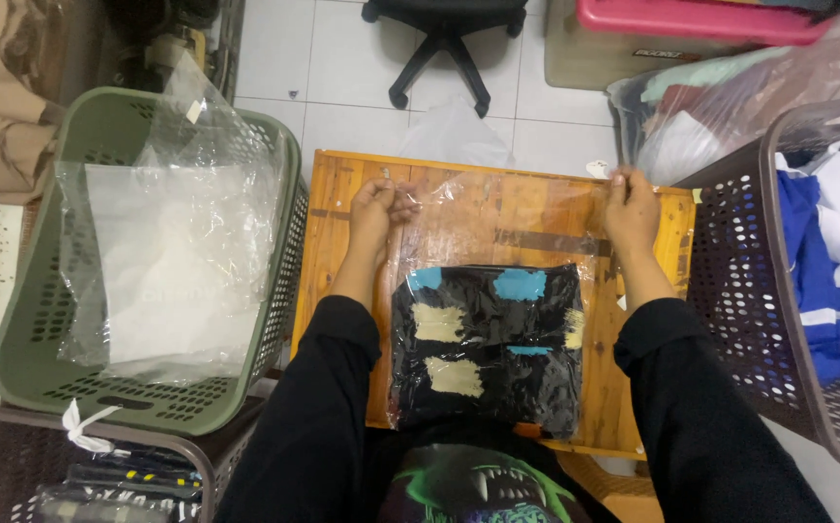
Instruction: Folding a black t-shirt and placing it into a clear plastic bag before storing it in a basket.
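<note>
1. The folded black garment [486,344] with blue and beige patches is lying inside a clear plastic bag [492,218] on the wooden bench [333,194], close to the person.
2. The left hand [373,208] and the right hand [630,208] are each pinching a far corner of the bag's open flap, pulling it flat.
3. The closing step seems in hand; next, the flap needs even folding over the garment.
</note>
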